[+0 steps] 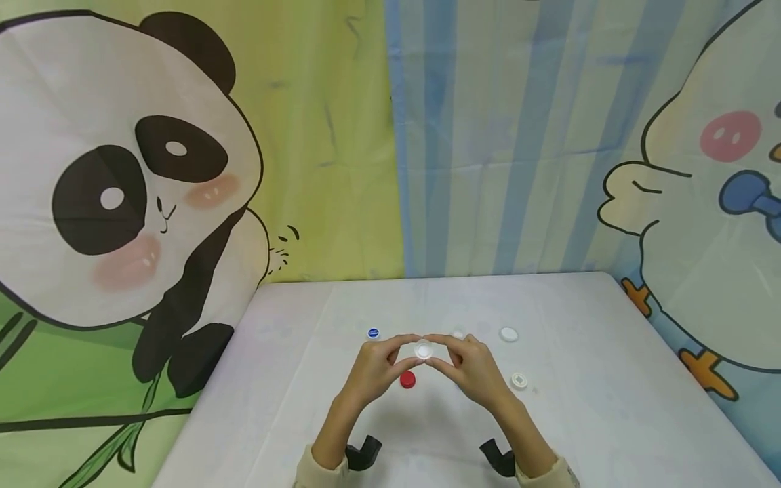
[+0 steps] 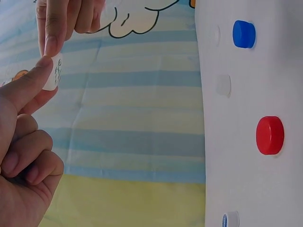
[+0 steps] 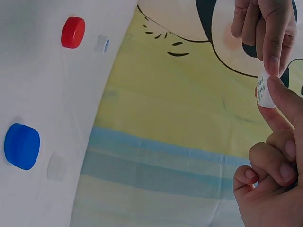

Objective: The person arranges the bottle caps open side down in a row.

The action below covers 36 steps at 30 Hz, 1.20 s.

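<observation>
A small white bottle cap [image 1: 424,349] with green print on its top is held up above the table between both hands. My left hand [image 1: 379,362] pinches it with thumb and index finger from one side. From the other side my right hand [image 1: 472,366] pinches it the same way, the fingertips of both hands meeting around the rim. In the left wrist view the cap [image 2: 56,73] is tilted, its printed top facing the camera side. The other fingers of the left hand [image 2: 28,146] are curled in. A red cap [image 1: 407,379] lies beneath the left hand.
On the white table [image 1: 293,379] lie a blue-and-white cap [image 1: 373,333], a white cap [image 1: 508,334] and another pale cap [image 1: 519,381]. A blue cap [image 2: 244,34] shows in the wrist views. Printed curtains [image 1: 329,135] stand behind the table.
</observation>
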Motion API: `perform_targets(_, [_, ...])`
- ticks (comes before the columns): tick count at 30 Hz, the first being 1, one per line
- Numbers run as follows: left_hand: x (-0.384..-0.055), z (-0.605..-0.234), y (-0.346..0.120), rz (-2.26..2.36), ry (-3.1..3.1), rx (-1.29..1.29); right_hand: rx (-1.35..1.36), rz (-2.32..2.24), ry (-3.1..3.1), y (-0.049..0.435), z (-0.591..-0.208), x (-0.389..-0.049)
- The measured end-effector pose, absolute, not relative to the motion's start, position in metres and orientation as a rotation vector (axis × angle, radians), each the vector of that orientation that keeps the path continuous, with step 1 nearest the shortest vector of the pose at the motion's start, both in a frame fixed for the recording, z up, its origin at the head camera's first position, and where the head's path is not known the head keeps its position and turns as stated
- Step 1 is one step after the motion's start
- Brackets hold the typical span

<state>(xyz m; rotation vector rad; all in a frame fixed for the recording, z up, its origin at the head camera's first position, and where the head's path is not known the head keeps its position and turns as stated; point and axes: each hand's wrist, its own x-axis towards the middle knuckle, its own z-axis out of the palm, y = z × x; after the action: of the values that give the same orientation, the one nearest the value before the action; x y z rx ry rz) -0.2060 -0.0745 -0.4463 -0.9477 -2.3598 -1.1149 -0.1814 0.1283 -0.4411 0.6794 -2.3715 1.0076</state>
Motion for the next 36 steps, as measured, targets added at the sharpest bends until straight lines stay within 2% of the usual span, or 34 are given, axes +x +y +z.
perform_targets(14, [-0.207,-0.457,-0.078,-1.336,-2.385,-0.935,0.649,1.027,-2.408,0.13,-0.449,-0.179])
perform_targets(24, [-0.206,-0.459,-0.08,-1.892,-2.612,-0.655,0.685,1.03,-2.372,0.13,-0.452,-0.179])
perform_targets(36, [-0.192,-0.435,-0.074,-2.008,-2.618,-0.658,0.735,0.983,-2.347,0.129,-0.458,-0.181])
